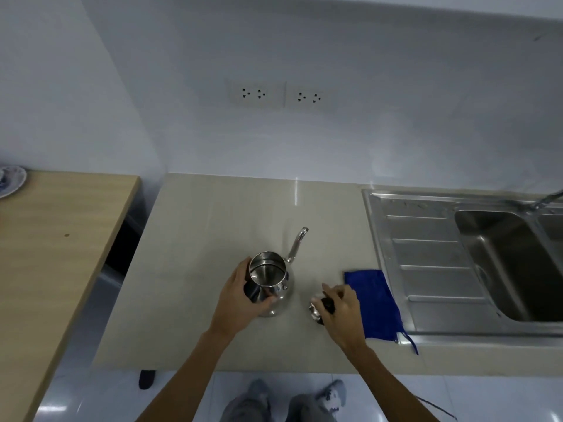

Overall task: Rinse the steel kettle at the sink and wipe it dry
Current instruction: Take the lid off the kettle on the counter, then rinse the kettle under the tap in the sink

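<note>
While left hand grips polished gooseneck kettle, right hand holds lid.

A steel kettle stands upright and open on a beige counter. The left hand grips its dark handle. Right of the kettle, the right hand holds the lid on the counter, beside a blue cloth lying against the sink.
</note>
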`<state>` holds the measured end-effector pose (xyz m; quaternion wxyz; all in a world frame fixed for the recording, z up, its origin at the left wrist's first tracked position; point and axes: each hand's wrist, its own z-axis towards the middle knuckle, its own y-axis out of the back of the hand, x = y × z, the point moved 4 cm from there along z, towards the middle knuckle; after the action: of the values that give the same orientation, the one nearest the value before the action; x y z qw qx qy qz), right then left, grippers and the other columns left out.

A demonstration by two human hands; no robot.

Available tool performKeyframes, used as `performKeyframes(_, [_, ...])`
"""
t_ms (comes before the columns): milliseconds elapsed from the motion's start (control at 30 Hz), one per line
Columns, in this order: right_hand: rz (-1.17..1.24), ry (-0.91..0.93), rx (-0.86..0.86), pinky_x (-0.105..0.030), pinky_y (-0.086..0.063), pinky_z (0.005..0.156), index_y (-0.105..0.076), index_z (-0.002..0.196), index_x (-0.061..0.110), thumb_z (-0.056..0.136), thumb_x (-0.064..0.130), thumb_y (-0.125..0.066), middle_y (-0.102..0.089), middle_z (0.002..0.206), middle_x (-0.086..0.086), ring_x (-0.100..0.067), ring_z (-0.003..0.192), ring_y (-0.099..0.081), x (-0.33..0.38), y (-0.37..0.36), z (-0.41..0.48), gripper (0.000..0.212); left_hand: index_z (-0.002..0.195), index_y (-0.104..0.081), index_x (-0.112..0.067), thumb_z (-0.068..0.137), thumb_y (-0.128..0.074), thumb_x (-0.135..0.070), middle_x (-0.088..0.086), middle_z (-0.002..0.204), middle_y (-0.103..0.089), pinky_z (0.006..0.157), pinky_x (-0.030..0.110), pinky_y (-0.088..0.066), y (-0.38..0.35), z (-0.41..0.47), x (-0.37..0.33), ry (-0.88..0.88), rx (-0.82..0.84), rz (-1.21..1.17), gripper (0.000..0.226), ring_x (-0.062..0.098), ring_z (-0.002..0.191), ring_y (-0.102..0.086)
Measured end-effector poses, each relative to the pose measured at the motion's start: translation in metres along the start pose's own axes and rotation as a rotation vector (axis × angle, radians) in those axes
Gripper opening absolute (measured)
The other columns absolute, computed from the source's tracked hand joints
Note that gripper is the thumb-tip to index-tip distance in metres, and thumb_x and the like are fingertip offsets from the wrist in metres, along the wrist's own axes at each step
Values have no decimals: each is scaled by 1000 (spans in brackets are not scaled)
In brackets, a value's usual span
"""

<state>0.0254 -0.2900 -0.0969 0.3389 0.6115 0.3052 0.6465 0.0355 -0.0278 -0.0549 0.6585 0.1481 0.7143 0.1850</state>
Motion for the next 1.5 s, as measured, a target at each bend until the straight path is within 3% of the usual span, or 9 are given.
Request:
performKeyframes(100, [-89,-6,59,-36,-48,80,-71,115,13,88,71,-41,-62,108,-3,-22,95,-53,-22,-19,-15,70,143,-43,-33,60,-91,-44,-13,134,-61,105,41,-50,0,1,2,1,16,0,96,9,126,-57])
performKeyframes(367, [-1,-54,258,-43,-45,104,-60,130,6,87,33,-72,-57,131,-12,-30,121,-49,-27,-49,-26,52,143,-44,-29,64,-92,-37,-14,133,-62,106,41,-50,-1,1,-1,-2,40,-1,93,8,126,-57])
performKeyframes(733, [-6,-24,338,-26,-28,111,-52,139,6,92,31,-66,-52,140,-11,-26,131,-43,-28,-52,-28,55,145,-40,-33,61,-90,-45,-14,136,-60,108,41,-48,-2,0,3,45,17,23,98,9,129,-55])
performKeyframes(967, [-44,39,303,-35,-37,112,-54,137,6,90,73,-20,-55,138,-12,-27,129,-48,-27,-55,-28,89,149,-36,-31,59,-88,-53,-10,142,-55,107,42,-49,-3,0,10,61,29,41,106,12,132,-52])
performKeyframes(1033, [-65,50,275,-41,-41,111,-57,134,7,92,70,-27,-57,137,-11,-28,129,-48,-22,-51,-25,82,149,-36,-31,59,-88,-53,-11,141,-55,108,39,-48,-3,0,10,70,31,31,107,10,131,-52])
performKeyframes(1167, [-12,4,166,-34,-33,111,-61,130,4,100,57,-29,-59,136,-14,-29,129,-51,-2,-33,-4,69,147,-37,-31,69,-87,-47,-27,140,-45,104,15,-37,4,-7,-2,85,15,0,94,-12,125,-43])
performKeyframes(1267, [183,-105,196,-33,-38,110,-60,131,6,103,37,-42,-62,133,-11,-24,126,-53,21,-23,24,45,152,-36,-24,77,-81,-44,-18,146,-42,109,23,-33,13,-18,1,142,-10,-68,90,-2,134,-39])
performKeyframes(1367, [420,-252,292,-26,-40,100,-60,131,10,103,36,-45,-63,125,0,-15,117,-56,46,-19,47,41,136,-53,-20,78,-72,-54,-9,128,-61,91,15,-46,22,-32,8,195,-73,-139,69,4,117,-58])
performKeyframes(1500, [727,-546,452,-36,-37,109,-61,129,14,95,58,-45,-60,117,4,-14,114,-53,50,-44,63,57,94,-65,-16,94,-66,-29,-11,73,-69,59,22,-46,23,-44,11,276,-116,-241,13,3,64,-60])
